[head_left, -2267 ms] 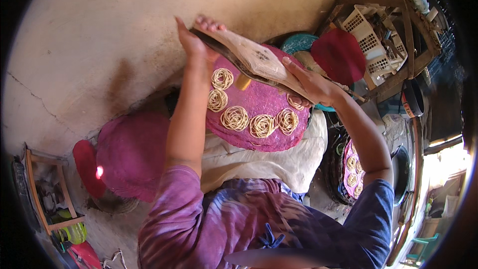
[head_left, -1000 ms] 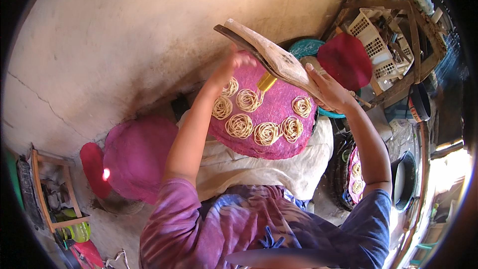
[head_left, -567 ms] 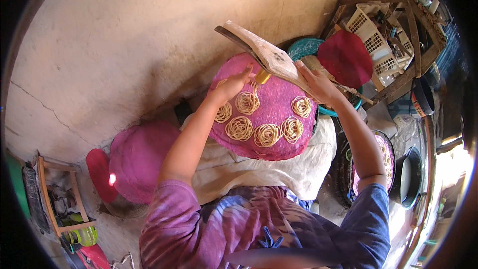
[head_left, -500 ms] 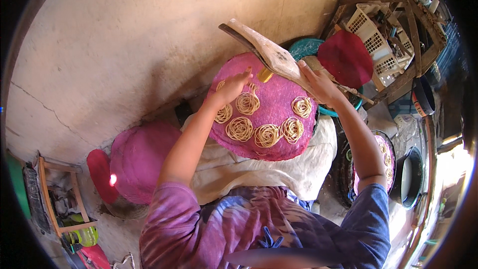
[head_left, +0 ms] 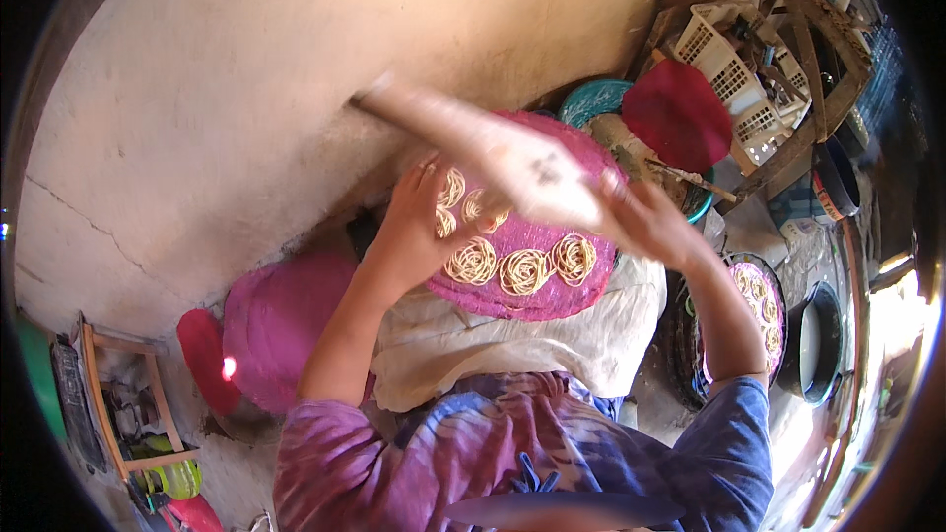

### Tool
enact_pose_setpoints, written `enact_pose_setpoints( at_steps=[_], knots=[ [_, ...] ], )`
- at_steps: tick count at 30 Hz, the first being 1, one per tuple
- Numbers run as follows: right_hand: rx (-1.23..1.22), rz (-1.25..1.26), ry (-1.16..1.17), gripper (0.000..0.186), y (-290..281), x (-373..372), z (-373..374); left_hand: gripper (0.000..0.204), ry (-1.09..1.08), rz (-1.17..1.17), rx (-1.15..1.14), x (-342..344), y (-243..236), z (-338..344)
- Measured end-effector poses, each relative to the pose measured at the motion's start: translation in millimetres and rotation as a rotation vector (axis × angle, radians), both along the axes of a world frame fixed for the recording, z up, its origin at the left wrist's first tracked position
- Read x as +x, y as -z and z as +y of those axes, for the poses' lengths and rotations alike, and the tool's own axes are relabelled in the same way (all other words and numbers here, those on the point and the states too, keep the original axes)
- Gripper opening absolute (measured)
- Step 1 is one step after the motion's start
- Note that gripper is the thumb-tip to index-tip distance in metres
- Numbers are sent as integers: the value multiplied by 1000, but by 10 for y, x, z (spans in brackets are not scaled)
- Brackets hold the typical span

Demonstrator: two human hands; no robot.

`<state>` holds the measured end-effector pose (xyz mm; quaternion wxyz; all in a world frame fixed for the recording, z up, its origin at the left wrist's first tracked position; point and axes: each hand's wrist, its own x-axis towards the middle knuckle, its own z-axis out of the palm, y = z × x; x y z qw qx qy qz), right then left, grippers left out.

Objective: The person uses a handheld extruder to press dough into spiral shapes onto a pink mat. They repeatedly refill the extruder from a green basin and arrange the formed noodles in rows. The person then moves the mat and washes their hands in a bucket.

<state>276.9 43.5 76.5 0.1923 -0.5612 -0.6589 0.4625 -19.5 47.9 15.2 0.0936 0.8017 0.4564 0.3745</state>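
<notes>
A round pink woven mat (head_left: 532, 276) lies on a white cloth (head_left: 512, 350) over my lap, with several coils of pale noodle (head_left: 522, 271) on it. My left hand (head_left: 414, 227) grips the mat's left rim, fingers next to the coils. My right hand (head_left: 650, 227) is closed on one end of a long wooden press (head_left: 493, 153). The press is blurred and slants over the mat toward the upper left.
A plaster wall (head_left: 246, 89) fills the upper left. A stack of pink mats (head_left: 286, 325) and a red lid (head_left: 202, 374) lie at my left. To the right are a second mat with noodle coils (head_left: 754, 305), a dark pot (head_left: 818, 345), a teal basin (head_left: 596, 99), a red disc (head_left: 675, 113) and a white basket (head_left: 729, 69).
The press has swung down and left over the mat and is now blurred with motion. My left hand slid from the coils to the mat's left rim.
</notes>
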Motion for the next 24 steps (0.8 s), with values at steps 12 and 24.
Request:
enact_pose_setpoints(
  at_steps=[12, 24],
  knots=[
    [328, -35, -615, 38, 652, -135, -163, 34, 763, -56, -138, 679, 204, -946],
    [996, 265, -504, 46, -691, -427, -376, 9, 1163, 28, -553, 860, -614, 30]
  ],
)
